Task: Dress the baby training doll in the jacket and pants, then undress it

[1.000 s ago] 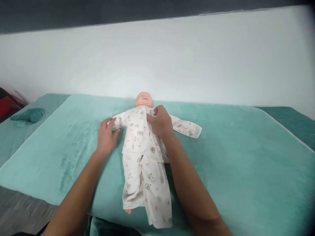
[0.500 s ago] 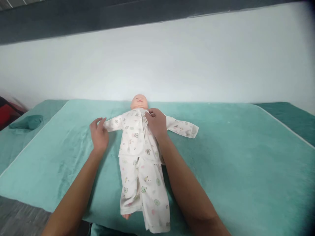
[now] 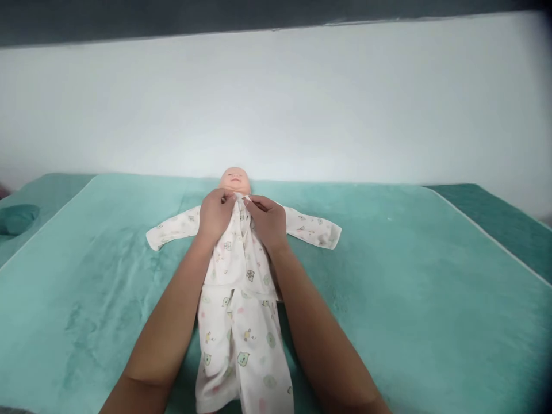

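A baby doll (image 3: 235, 180) lies on its back with its head away from me. It wears a white printed pajama top (image 3: 235, 253) with both sleeves spread sideways, and matching pajama pants (image 3: 259, 345). My left hand (image 3: 215, 213) pinches the top's front edge just below the doll's neck. Opposite it, my right hand (image 3: 268, 220) pinches the other front edge near the collar. Between my hands the two front edges lie close together. Whatever fastening is under my fingertips is too small to make out.
A teal plush cover (image 3: 409, 287) is spread under the doll. Behind its far edge rises a white wall (image 3: 345, 103) with a dark band along the top. At the far left is a round teal hollow (image 3: 19, 218) in the padding.
My left hand has moved from the doll's left-side sleeve cuff to the collar and closed on the top's edge. My right hand stays at the collar. The view has shifted slightly.
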`<state>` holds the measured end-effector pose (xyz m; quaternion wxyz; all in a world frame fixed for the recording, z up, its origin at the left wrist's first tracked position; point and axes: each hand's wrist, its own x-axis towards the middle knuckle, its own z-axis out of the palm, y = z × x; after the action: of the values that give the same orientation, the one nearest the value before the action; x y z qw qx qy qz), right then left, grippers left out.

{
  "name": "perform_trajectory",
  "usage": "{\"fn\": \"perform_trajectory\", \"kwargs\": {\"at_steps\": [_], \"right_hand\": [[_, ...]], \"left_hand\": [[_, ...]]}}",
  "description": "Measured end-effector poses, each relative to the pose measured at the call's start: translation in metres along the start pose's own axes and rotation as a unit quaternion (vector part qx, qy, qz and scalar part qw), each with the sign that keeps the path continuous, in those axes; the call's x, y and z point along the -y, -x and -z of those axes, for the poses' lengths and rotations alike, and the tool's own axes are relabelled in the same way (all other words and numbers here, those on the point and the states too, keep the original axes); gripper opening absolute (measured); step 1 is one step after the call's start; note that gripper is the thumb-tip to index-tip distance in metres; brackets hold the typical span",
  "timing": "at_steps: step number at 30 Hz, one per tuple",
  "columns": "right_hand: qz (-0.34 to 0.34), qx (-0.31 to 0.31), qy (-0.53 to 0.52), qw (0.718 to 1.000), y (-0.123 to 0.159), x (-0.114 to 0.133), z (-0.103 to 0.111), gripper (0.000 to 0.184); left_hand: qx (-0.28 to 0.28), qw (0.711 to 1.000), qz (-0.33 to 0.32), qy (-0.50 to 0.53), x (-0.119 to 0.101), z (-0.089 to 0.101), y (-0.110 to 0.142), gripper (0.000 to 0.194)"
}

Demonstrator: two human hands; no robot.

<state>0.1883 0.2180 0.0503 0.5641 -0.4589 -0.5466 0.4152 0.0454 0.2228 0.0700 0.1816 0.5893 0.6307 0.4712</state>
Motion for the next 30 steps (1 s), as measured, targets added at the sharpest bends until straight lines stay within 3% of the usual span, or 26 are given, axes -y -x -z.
{"fn": "perform_trajectory", "kwargs": {"at_steps": [4, 7, 10, 14, 21, 26, 30], "right_hand": [[0.001, -0.001, -0.031, 1.0, 0.001, 0.002, -0.001, 0.023], [-0.012, 0.004, -0.037, 0.999, -0.004, 0.006, -0.002, 0.025], [-0.021, 0.017, -0.019, 0.999, -0.014, 0.013, -0.006, 0.025], [-0.005, 0.035, 0.002, 0.999, -0.02, 0.016, -0.014, 0.022], [0.021, 0.051, 0.082, 0.995, -0.012, 0.005, -0.013, 0.031], [0.042, 0.084, 0.184, 0.978, -0.01, 0.012, -0.013, 0.032], [0.047, 0.103, 0.206, 0.972, -0.008, 0.017, -0.011, 0.029]], "left_hand": [[-0.027, 0.994, 0.008, 0.103, 0.003, 0.002, 0.004, 0.019], [-0.018, 0.988, 0.021, 0.154, 0.001, 0.004, 0.005, 0.021], [0.004, 0.987, 0.015, 0.161, 0.001, 0.003, 0.005, 0.02], [-0.008, 0.981, 0.028, 0.191, 0.004, 0.001, 0.004, 0.02], [0.004, 0.975, 0.045, 0.218, 0.004, 0.0, 0.004, 0.017], [0.005, 0.971, 0.046, 0.235, 0.003, 0.001, 0.005, 0.018], [0.034, 0.967, 0.059, 0.247, 0.002, 0.0, 0.005, 0.027]]}}
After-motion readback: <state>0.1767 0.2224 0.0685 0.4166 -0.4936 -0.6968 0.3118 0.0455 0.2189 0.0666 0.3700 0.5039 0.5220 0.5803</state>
